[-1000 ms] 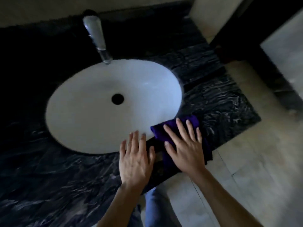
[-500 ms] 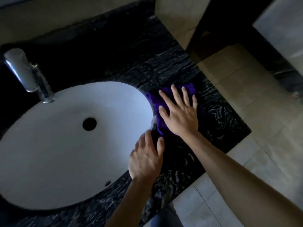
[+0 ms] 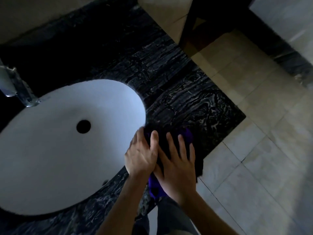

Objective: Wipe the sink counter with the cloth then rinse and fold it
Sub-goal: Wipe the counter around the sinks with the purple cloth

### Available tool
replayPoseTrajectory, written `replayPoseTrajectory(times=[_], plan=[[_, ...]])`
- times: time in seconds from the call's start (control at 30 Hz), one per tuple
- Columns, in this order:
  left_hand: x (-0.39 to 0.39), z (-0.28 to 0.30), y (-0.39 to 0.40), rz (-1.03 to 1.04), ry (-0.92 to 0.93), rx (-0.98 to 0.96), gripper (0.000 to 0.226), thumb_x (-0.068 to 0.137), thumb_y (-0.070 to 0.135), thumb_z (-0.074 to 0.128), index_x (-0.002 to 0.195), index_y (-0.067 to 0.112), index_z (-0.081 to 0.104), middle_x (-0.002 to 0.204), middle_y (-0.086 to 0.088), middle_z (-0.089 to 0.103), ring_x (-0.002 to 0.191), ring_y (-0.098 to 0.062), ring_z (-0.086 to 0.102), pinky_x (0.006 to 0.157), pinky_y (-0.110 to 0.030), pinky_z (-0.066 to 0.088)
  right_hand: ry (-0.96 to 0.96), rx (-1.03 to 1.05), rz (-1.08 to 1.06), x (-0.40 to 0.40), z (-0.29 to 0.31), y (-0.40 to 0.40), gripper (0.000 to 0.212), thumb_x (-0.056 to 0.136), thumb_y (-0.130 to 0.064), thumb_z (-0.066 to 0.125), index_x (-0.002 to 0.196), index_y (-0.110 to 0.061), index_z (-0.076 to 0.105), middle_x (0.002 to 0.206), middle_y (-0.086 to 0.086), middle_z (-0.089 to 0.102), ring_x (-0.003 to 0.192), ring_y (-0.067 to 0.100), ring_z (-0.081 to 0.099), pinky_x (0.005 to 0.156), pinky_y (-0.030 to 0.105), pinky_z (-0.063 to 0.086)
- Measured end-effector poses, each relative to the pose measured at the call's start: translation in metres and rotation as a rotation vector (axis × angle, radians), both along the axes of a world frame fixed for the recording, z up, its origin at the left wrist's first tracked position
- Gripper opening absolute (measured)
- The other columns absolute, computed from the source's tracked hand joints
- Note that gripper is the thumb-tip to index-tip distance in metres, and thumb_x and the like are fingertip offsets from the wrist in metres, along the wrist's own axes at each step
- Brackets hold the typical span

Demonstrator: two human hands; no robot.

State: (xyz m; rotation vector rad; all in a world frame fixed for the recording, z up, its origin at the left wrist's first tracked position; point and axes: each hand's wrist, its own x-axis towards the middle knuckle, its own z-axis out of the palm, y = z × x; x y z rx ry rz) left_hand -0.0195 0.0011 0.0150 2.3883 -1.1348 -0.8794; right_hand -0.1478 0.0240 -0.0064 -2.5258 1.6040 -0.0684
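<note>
I have both hands down on the purple cloth (image 3: pixel 187 135), which lies on the dark marbled surface (image 3: pixel 186 99) at lower centre of the frame, just right of the white sink basin (image 3: pixel 59 150) and close to the front edge. My right hand (image 3: pixel 177 168) lies flat on it with fingers (image 3: pixel 170 141) spread and pointing toward the upper part of the frame, pressing rather than gripping. My left hand (image 3: pixel 141 155) sits touching the right one on its basin side, fingers together and laid over the cloth's left edge; I cannot tell whether they pinch any fabric. The cloth runs lengthwise from a fold near my right wrist up past the fingertips, so its long axis follows my forearm. Most of it sits under and ahead of the right hand, so I judge that hand drives the next stroke up toward the bare stone at the upper right.
</note>
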Motion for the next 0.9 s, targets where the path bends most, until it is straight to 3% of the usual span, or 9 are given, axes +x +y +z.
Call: replayPoseTrajectory(times=[0.1, 0.23, 0.37, 0.47, 0.57, 0.67, 0.8, 0.9], plan=[[-0.006, -0.004, -0.024, -0.024, -0.036, -0.005, 0.066, 0.092, 0.072, 0.024, 0.127, 0.019, 0.041, 0.127, -0.010, 0.063, 0.109, -0.035, 0.062, 0.087, -0.047, 0.050, 0.005, 0.020, 0.012, -0.016, 0.003, -0.034, 0.058, 0.098, -0.069, 0.035, 0.151, -0.044, 0.039, 0.164, 0.001, 0.035, 0.152, 0.033, 0.029, 0.120, 0.060, 0.022], [-0.007, -0.009, -0.041, -0.056, -0.135, 0.054, 0.074, 0.095, 0.069, 0.024, 0.144, 0.014, 0.029, 0.143, -0.014, 0.053, 0.117, -0.037, 0.059, 0.086, -0.048, 0.050, 0.071, -0.029, -0.129, -0.062, 0.000, -0.131, 0.056, 0.101, -0.061, 0.029, 0.155, -0.046, 0.032, 0.168, 0.000, 0.026, 0.153, 0.035, 0.025, 0.122, 0.059, 0.020], [-0.010, -0.009, -0.037, -0.032, -0.162, 0.034, 0.069, 0.098, 0.067, 0.018, 0.141, 0.014, 0.031, 0.138, -0.013, 0.057, 0.110, -0.038, 0.063, 0.079, -0.046, 0.050, 0.110, -0.032, -0.314, -0.078, 0.001, -0.200, 0.058, 0.101, -0.059, 0.023, 0.156, -0.042, 0.030, 0.168, 0.004, 0.026, 0.151, 0.039, 0.025, 0.120, 0.064, 0.021], [-0.011, -0.007, -0.038, -0.024, -0.152, 0.025, 0.073, 0.097, 0.069, 0.013, 0.144, 0.016, 0.030, 0.142, -0.012, 0.055, 0.113, -0.038, 0.062, 0.081, -0.047, 0.050, 0.111, 0.002, -0.339, -0.064, 0.003, -0.175, 0.061, 0.102, -0.059, 0.022, 0.158, -0.037, 0.027, 0.169, 0.008, 0.021, 0.153, 0.042, 0.020, 0.120, 0.067, 0.017], [-0.011, -0.004, -0.037, -0.022, -0.143, 0.021, 0.074, 0.096, 0.069, 0.012, 0.149, 0.019, 0.027, 0.149, -0.009, 0.050, 0.120, -0.037, 0.060, 0.085, -0.047, 0.051, 0.129, 0.043, -0.220, -0.041, 0.004, -0.081, 0.062, 0.101, -0.062, 0.028, 0.158, -0.039, 0.025, 0.170, 0.008, 0.016, 0.155, 0.042, 0.013, 0.121, 0.066, 0.012], [-0.010, -0.005, -0.037, 0.002, -0.119, 0.019, 0.071, 0.095, 0.068, 0.011, 0.146, 0.022, 0.028, 0.145, -0.007, 0.054, 0.114, -0.037, 0.063, 0.083, -0.048, 0.052, 0.089, 0.073, -0.102, -0.026, 0.007, -0.029, 0.059, 0.097, -0.064, 0.038, 0.153, -0.044, 0.035, 0.168, 0.008, 0.026, 0.153, 0.043, 0.022, 0.117, 0.069, 0.019], [-0.009, -0.004, -0.037, -0.004, -0.125, 0.019, 0.075, 0.093, 0.071, 0.009, 0.148, 0.023, 0.027, 0.147, -0.006, 0.053, 0.115, -0.036, 0.063, 0.083, -0.047, 0.053, 0.132, 0.076, 0.021, -0.037, 0.007, -0.105, 0.059, 0.097, -0.065, 0.034, 0.154, -0.053, 0.027, 0.170, 0.001, 0.021, 0.154, 0.037, 0.021, 0.119, 0.064, 0.017], [-0.010, -0.001, -0.039, -0.017, -0.134, 0.038, 0.082, 0.090, 0.073, 0.007, 0.152, 0.021, 0.023, 0.153, -0.006, 0.048, 0.122, -0.035, 0.060, 0.086, -0.046, 0.052, 0.113, 0.013, -0.146, -0.037, 0.006, -0.191, 0.058, 0.098, -0.065, 0.027, 0.155, -0.050, 0.025, 0.170, 0.000, 0.020, 0.154, 0.036, 0.020, 0.120, 0.064, 0.017]])
